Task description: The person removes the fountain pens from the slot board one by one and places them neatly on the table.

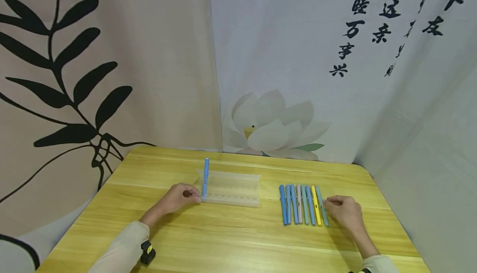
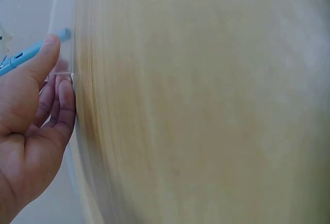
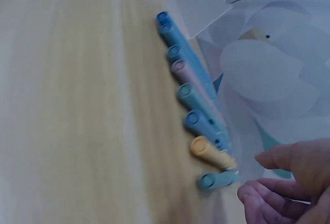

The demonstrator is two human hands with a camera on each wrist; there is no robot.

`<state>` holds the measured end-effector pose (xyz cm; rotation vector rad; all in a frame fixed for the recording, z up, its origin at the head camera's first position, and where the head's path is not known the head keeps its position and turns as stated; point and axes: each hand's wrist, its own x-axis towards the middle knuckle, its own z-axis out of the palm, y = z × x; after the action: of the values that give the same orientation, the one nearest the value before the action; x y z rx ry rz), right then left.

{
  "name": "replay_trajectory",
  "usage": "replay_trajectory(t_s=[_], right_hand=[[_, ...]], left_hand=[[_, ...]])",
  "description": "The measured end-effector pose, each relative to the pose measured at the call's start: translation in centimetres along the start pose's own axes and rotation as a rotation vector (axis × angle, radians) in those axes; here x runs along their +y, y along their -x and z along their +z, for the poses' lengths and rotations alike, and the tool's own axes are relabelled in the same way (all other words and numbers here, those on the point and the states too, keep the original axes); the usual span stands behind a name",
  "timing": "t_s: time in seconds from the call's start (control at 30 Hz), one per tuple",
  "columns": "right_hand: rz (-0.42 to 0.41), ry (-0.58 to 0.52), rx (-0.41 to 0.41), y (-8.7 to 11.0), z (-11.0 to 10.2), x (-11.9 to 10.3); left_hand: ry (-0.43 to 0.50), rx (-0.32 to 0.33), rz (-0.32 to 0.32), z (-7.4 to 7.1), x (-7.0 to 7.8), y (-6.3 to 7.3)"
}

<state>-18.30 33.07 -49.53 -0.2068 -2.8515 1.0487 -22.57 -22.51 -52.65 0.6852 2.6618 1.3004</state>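
Note:
My left hand [image 1: 178, 197] grips the near left corner of a clear plastic pen rack [image 1: 234, 185] with a notched front edge. A light blue pen [image 1: 205, 178] lies in the rack's leftmost slot; the left wrist view shows this blue pen [image 2: 25, 56] passing beside my thumb. On the right, my right hand [image 1: 345, 213] is at the end of a row of pens, its fingertips close to the outermost green pen [image 1: 322, 207]. In the right wrist view, thumb and forefinger stand apart beside that green pen [image 3: 217, 179]. A yellow pen [image 1: 316, 207] lies next to it.
Several more pens, blue, teal and one greyish pink pen [image 1: 299, 204], lie side by side right of the rack. They rest on a wooden table [image 1: 223, 240]. Behind it hangs a printed curtain [image 1: 275, 58] with a lotus, leaves and black writing.

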Motion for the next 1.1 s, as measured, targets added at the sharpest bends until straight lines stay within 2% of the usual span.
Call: replay_trajectory(t_s=[0.17,0.47,0.73,1.1], right_hand=[[-0.084,-0.009,0.013,0.0,-0.2,-1.6],[-0.189,-0.128,0.020,0.2,0.9,-5.1],[-0.305,-0.259,0.019,0.1,2.8,-8.5],[-0.360,-0.382,-0.026,-0.2,6.1,-12.5]], left_hand=[[0.014,-0.005,-0.011,-0.1,0.0,0.2],[0.007,0.000,-0.002,0.0,-0.1,0.2],[0.013,-0.002,0.000,0.1,-0.2,0.2],[0.019,-0.001,0.002,-0.1,0.0,0.1]])
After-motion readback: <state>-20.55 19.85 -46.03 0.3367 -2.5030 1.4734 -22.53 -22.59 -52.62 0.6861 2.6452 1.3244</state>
